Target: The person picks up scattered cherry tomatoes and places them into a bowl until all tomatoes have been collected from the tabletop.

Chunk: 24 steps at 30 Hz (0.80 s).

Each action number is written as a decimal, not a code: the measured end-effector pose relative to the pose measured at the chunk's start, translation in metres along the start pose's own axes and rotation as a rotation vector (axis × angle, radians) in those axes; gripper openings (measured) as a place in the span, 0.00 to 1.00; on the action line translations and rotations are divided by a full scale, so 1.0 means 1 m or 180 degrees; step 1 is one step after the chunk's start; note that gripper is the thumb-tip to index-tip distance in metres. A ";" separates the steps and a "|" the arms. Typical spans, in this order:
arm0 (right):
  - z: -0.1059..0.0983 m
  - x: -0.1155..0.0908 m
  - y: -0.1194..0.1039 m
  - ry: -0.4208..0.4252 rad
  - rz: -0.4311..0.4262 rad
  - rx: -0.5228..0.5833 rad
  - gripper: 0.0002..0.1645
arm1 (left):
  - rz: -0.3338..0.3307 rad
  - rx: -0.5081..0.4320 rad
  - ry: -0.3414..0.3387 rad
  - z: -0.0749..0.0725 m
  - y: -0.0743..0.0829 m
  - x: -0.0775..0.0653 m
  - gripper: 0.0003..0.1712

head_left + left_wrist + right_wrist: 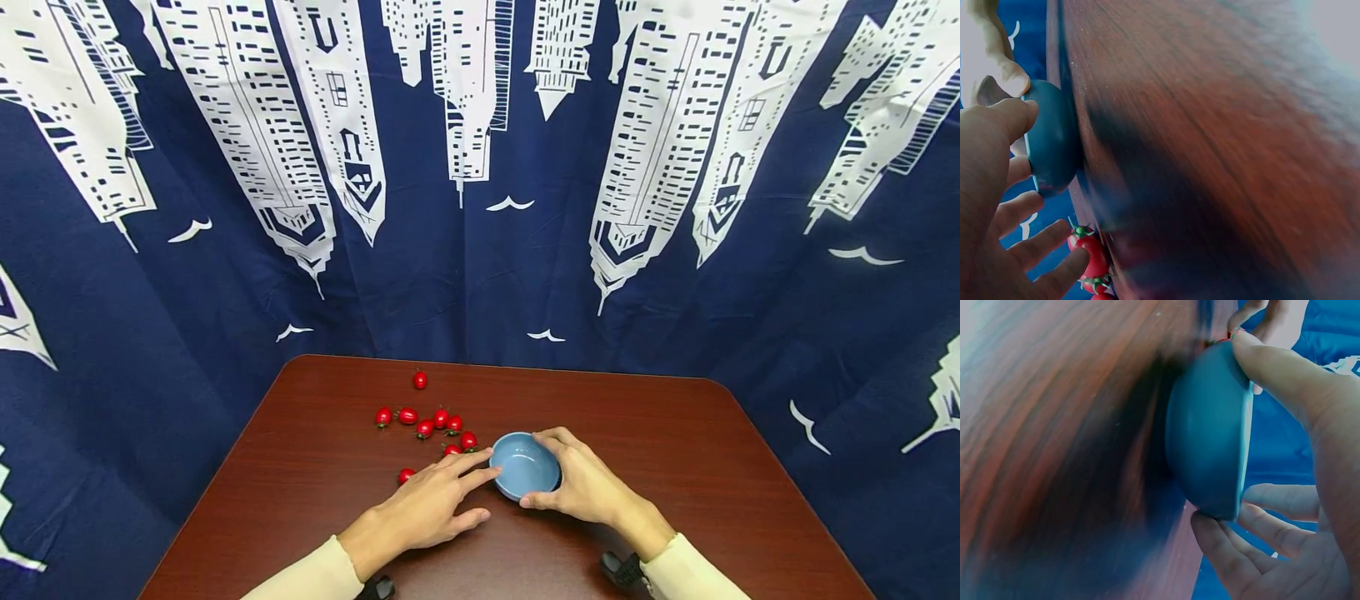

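Observation:
A small blue bowl (pixel 525 467), with nothing inside it, is near the middle of the table's front half. My right hand (pixel 588 483) grips it from the right, thumb at the near side of the rim and fingers at the far side. From the left, my left hand (pixel 427 504) reaches over with spread, fairly straight fingers. Its fingertips are at the bowl's left rim, and the left wrist view shows them beside the bowl's wall (pixel 1054 137). Several red cherry tomatoes (pixel 425 428) with green stems lie left of the bowl, a few partly hidden by the left hand.
The brown wooden table (pixel 637 425) has rounded far corners. One tomato (pixel 420 380) lies apart near the far edge. Behind the table hangs a dark blue curtain (pixel 465 275) printed with white buildings and birds. Dark wrist devices (pixel 621 569) sit under both forearms.

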State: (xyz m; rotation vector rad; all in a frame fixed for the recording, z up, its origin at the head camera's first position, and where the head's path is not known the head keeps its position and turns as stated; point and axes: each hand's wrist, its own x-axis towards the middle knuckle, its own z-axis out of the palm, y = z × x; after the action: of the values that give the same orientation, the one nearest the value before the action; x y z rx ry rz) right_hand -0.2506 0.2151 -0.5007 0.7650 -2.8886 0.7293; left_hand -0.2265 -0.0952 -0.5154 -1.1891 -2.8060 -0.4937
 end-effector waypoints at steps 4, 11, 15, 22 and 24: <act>-0.001 0.001 -0.001 -0.0054 -0.0030 0.0024 0.65 | 0.0015 -0.0085 0.0002 -0.001 -0.001 -0.005 0.36; 0.001 0.006 -0.001 -0.0095 0.0011 0.0059 0.65 | 0.0019 -0.0156 0.0010 -0.003 -0.003 -0.006 0.36; 0.005 0.006 0.002 -0.0089 0.0008 0.0086 0.67 | 0.0007 -0.0177 0.0016 -0.002 -0.005 -0.007 0.36; 0.006 0.004 0.006 -0.0084 -0.0007 0.0110 0.67 | 0.0039 -0.0310 0.0012 0.002 -0.003 -0.009 0.36; 0.005 0.004 0.006 -0.0048 0.0003 0.0116 0.66 | 0.0023 -0.0320 0.0016 -0.001 -0.003 -0.007 0.36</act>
State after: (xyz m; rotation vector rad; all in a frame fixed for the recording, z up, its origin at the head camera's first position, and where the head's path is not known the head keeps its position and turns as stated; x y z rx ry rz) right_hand -0.2573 0.2158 -0.5067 0.7764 -2.8969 0.7819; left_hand -0.2238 -0.1025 -0.5168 -1.2132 -2.8020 -0.6435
